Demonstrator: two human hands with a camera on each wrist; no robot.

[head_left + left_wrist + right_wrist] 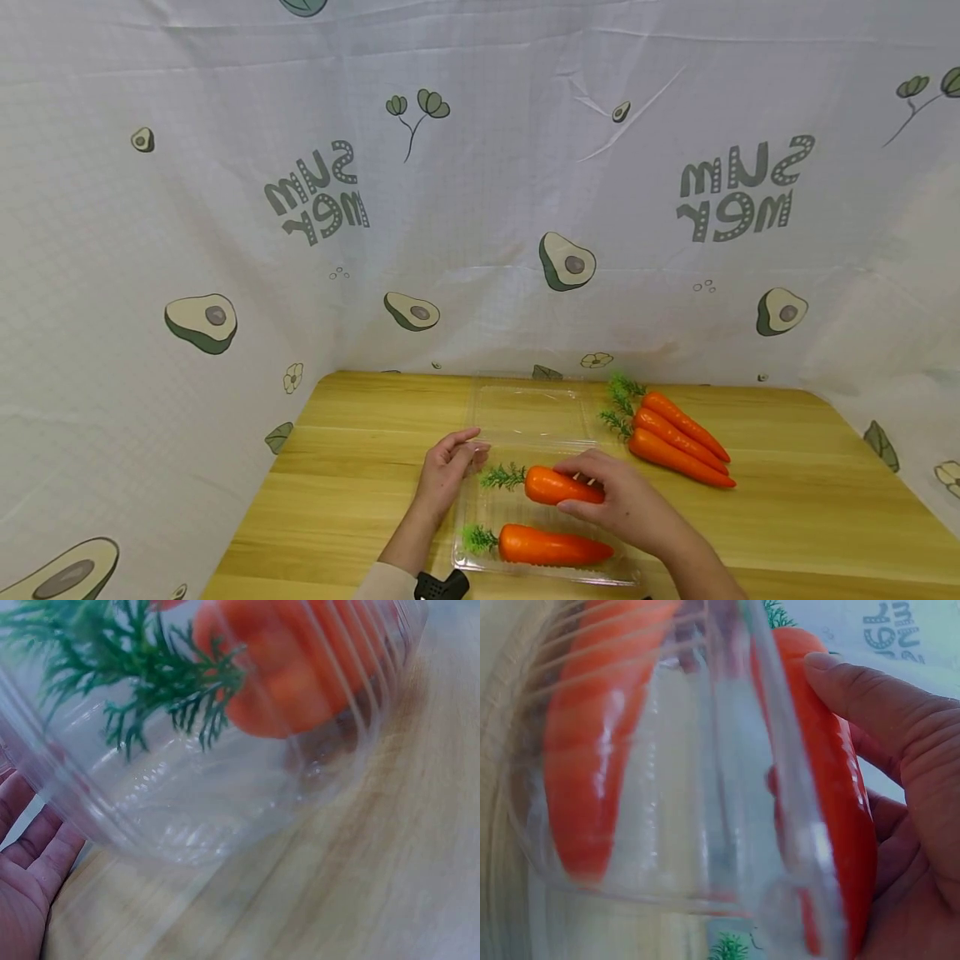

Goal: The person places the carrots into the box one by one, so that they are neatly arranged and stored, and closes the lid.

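My right hand point(626, 504) grips an orange carrot point(546, 485) with green leaves, thumb on one side and fingers on the other. It holds the carrot over a clear plastic box point(630, 573) whose hinged lid point(528, 408) lies folded back. A second carrot point(551, 546) lies inside along the near side, seen through the ribbed wall in the right wrist view. My left hand point(444, 471) is at the box's left back corner, its fingers loosely bent by the rim. In the left wrist view the left hand's fingers point(45, 847) rest against the outside of the clear wall.
Three more carrots point(678, 442) lie side by side on the wooden table point(795, 500), right of the box, leaves pointing left. A white curtain point(480, 192) printed with avocados hangs behind the table and along its sides.
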